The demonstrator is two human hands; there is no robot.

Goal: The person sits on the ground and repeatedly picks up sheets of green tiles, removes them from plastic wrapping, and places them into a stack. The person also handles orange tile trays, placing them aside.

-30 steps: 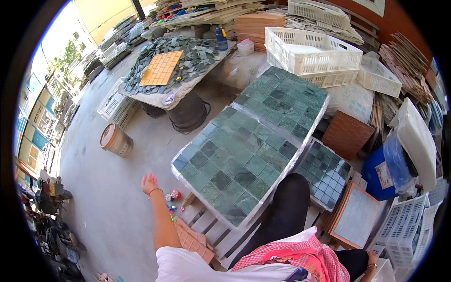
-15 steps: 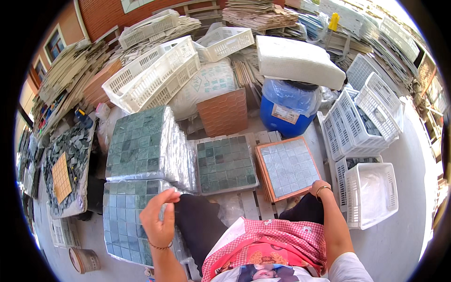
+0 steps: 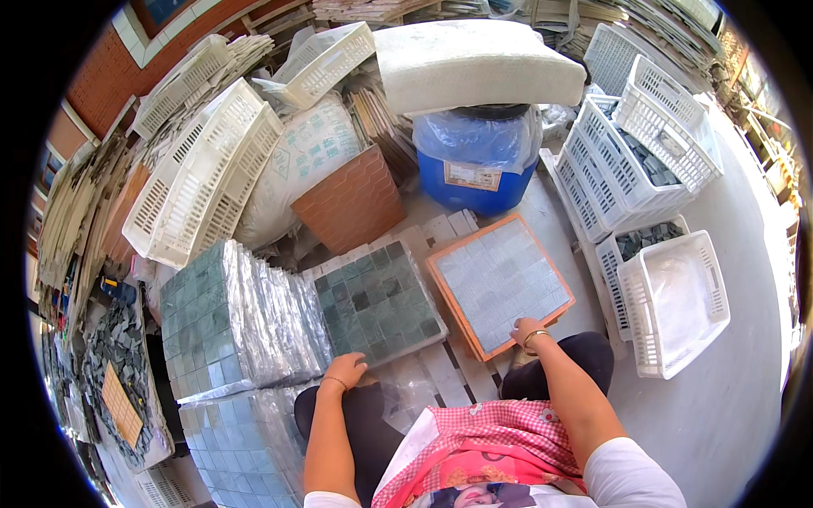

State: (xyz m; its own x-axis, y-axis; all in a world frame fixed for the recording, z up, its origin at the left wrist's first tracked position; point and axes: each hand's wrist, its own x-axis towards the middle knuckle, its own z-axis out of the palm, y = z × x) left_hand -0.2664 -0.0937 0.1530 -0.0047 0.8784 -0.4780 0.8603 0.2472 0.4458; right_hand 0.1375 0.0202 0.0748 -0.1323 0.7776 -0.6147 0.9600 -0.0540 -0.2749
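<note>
A light grey mosaic tile sheet (image 3: 504,275) lies on a stack of orange-brown trays (image 3: 559,315) in front of me to the right. My right hand (image 3: 528,334) is closed at the sheet's front edge, its fingertips over the border. Left of the trays is a stack topped by a green mosaic tile sheet (image 3: 378,298). Close to that stack's front left corner hovers my left hand (image 3: 347,370), fingers loosely apart and holding nothing I can see. Plastic-wrapped stacks of green tile sheets (image 3: 196,317) stand beside my left arm.
Behind the trays stands a blue barrel (image 3: 474,179) with a white padded roll (image 3: 478,68) on top. White plastic crates (image 3: 677,305) stand at the right, some with tile pieces. More crates (image 3: 203,182), a sack (image 3: 309,157) and a brown patterned panel (image 3: 351,203) sit at the back left.
My left hand has moved right and forward to the green stack's corner. My right hand has shifted left from the tray corner along the front edge. The view has turned right.
</note>
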